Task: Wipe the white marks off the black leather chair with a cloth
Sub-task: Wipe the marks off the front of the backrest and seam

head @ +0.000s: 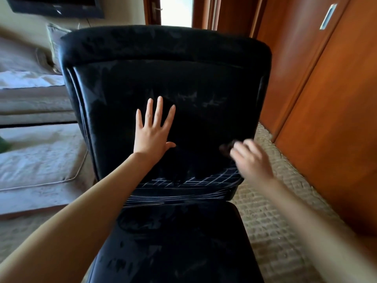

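Head view, left hand [152, 135] flat on chair [204, 82], right hand [253, 160] holding cloth [225, 149]

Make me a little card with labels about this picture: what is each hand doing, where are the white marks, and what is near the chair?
chair: black leather, backrest facing the camera
left hand: flat on the backrest, fingers spread
right hand: blurred, near the backrest's right edge, seems to grip a dark cloth
white marks: grid of lines low on the backrest, just above the seat
nearby: wooden doors on the right, carpet below
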Demonstrator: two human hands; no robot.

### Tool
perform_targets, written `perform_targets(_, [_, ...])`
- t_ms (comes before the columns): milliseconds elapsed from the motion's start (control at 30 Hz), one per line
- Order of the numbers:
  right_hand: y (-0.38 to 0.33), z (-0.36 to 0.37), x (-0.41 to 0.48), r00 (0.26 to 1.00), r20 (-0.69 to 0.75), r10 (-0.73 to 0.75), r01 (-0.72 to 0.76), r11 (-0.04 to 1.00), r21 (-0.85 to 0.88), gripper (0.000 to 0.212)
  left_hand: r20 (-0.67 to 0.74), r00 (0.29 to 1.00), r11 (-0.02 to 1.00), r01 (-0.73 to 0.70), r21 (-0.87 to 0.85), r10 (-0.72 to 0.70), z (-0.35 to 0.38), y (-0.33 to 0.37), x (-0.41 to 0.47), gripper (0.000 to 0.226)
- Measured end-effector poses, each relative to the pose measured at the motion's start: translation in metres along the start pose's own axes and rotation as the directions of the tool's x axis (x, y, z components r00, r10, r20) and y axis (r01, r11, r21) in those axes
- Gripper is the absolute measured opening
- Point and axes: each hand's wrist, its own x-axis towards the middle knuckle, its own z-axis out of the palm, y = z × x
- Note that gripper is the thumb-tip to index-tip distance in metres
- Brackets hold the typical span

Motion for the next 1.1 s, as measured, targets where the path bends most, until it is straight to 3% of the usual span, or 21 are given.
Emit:
perform_targets(100, [-0.028, 0.003, -0.06, 0.933, 0.245, -0.264, 0.263, 0.964, 0.04, 0.017, -0.005, 1.0, 1.0, -0.007, -0.014, 0.007, -0.003, -0.001, -0.003, 0.111])
perform_targets(167, [-0.018, -0.003, -0.062, 0.909, 0.302, -0.287, 0.279, 0.958, 0.071, 0.015, -0.021, 1.0, 1.0, -0.013, -0.023, 0.013, -0.002, -0.003, -0.004, 0.112])
perform_targets(300, [0.032, -0.027, 0.014, 0.995, 0.049, -0.084, 0.084, 0.996, 0.014, 0.02, -0.04, 0.999, 0.999, -0.019, -0.03, 0.018, -0.003, -0.005, -0.005, 0.111])
perform_targets(400, [0.055, -0.036, 0.051, 0.986, -0.064, 0.154, -0.155, 0.988, -0.009, 0.015, -0.086, 0.996, 0.999, -0.034, -0.033, 0.031, 0.0, -0.006, -0.007, 0.111])
perform_targets(567, [0.017, -0.009, -0.007, 0.985, -0.007, 0.173, -0.173, 0.985, -0.004, 0.016, -0.082, 0.996, 0.999, -0.027, -0.039, 0.024, 0.002, -0.006, -0.007, 0.11])
perform_targets(633, [-0.005, 0.001, -0.047, 0.984, 0.118, 0.131, -0.136, 0.99, 0.034, 0.025, -0.067, 0.998, 0.999, -0.018, -0.046, 0.015, 0.001, -0.006, -0.006, 0.109])
perform_targets(733, [-0.028, 0.006, -0.082, 0.923, 0.379, 0.061, -0.116, 0.986, 0.124, 0.047, -0.031, 1.0, 0.999, 0.002, -0.042, -0.003, -0.001, -0.009, -0.01, 0.109])
perform_targets(800, [-0.022, 0.004, -0.071, 0.931, 0.335, 0.147, -0.202, 0.97, 0.137, 0.045, -0.013, 1.0, 1.0, 0.005, -0.031, -0.006, -0.002, -0.009, -0.01, 0.108])
perform_targets(867, [-0.008, -0.003, -0.048, 0.931, 0.188, 0.312, -0.345, 0.921, 0.18, 0.034, 0.003, 1.0, 1.0, 0.01, -0.017, -0.01, -0.004, -0.007, -0.009, 0.107])
perform_targets(967, [0.007, -0.01, -0.024, 0.866, 0.019, 0.5, -0.49, 0.84, 0.233, 0.021, 0.008, 1.0, 1.0, 0.011, -0.014, -0.011, -0.003, -0.006, -0.008, 0.106])
perform_targets(1100, [-0.036, 0.015, -0.046, 0.782, 0.027, 0.623, -0.613, 0.759, 0.22, 0.021, 0.008, 1.0, 1.0, 0.011, 0.001, -0.011, -0.001, -0.008, -0.008, 0.105])
